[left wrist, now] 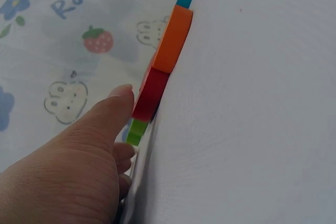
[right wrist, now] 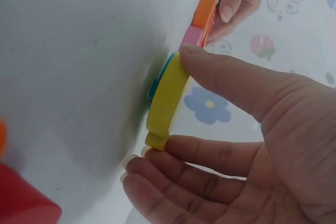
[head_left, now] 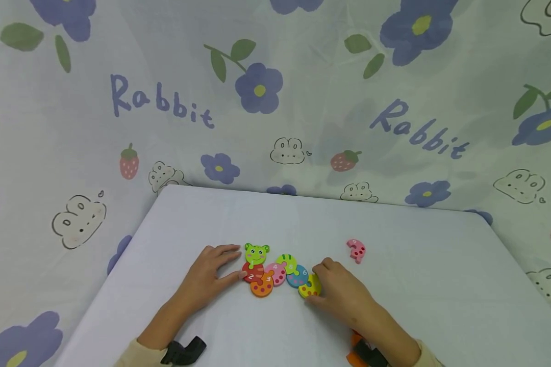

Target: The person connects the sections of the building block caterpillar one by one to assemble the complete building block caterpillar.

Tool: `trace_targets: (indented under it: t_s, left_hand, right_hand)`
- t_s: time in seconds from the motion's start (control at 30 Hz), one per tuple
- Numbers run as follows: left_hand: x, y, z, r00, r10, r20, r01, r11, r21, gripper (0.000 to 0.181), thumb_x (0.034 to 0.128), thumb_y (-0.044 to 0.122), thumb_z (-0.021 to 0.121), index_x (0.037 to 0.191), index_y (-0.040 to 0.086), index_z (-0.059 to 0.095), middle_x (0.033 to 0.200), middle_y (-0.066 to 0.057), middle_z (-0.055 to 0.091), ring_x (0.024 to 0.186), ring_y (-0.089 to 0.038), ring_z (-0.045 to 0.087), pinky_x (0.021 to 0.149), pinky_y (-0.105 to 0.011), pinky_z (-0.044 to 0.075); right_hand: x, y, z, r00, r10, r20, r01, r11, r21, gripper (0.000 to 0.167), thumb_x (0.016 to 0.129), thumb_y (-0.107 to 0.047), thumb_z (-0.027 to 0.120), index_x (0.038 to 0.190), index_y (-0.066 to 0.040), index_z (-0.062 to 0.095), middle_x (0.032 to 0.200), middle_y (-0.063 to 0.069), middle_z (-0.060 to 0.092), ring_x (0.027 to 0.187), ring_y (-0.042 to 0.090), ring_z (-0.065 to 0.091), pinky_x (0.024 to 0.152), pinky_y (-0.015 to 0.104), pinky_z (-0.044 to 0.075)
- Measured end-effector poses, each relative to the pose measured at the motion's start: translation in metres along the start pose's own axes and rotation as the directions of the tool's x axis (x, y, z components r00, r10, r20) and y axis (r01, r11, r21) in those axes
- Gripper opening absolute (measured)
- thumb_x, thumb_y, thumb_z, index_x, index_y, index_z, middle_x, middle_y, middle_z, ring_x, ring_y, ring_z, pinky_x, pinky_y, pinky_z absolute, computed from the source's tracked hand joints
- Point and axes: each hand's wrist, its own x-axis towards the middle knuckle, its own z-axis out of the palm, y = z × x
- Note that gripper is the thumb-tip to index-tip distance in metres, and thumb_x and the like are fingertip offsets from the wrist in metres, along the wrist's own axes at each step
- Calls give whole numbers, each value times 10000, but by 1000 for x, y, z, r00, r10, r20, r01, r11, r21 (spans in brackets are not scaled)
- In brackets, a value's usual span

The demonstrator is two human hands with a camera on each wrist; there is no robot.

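Linked caterpillar puzzle pieces lie in a wavy row on the white table. At its left end is a green animal head piece (head_left: 256,255), joined to a red piece (head_left: 250,272) numbered 2. Orange (head_left: 260,289), pink (head_left: 274,277), light green (head_left: 289,261) and blue (head_left: 296,278) pieces follow. My right hand (head_left: 342,293) pinches the yellow piece (right wrist: 170,100) at the right end between thumb and fingers; the hand partly covers it from above. My left hand (head_left: 206,275) rests beside the head, its thumb touching the red piece and its fingers extended.
A loose pink piece (head_left: 358,251) lies on the table (head_left: 395,229) to the right, beyond my right hand. Under my right wrist an orange piece (head_left: 355,359) shows in part. A red piece (right wrist: 23,198) appears in the right wrist view. Patterned cloth (head_left: 303,102) hangs behind the table.
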Motion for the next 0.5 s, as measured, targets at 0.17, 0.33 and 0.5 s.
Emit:
trace_targets:
  t_s: [0.17,0.33,0.5]
  left_hand:
    - [0,1,0,1000,-5,4,5,1000,-7,561,865,393,871,1352,159,722,1434,58,618,1135,-149,521,947,-418,528]
    - [0,2,-1,1000,-14,17,14,1000,-4,557,875,400,861,1360,165,717,1439,63,614,1144,-151,522,957,-419,525]
    - [0,2,-1,1000,-16,18,16,1000,-1,566,867,392,870,1360,160,717,1441,57,614,1151,-159,526,968,-422,524]
  right_hand:
    - [1,-1,2,1000,9,0,-9,1000,-12,651,744,-461,947,1189,-44,719,1073,59,634,940,195,588,911,395,584]
    - [1,-2,2,1000,12,-2,-12,1000,-10,644,736,-454,953,1172,-43,718,1056,56,624,919,190,569,879,383,593]
    - [1,-4,2,1000,14,-1,-14,1000,-17,653,731,-449,957,1177,-36,718,1050,60,625,924,195,563,872,379,595]
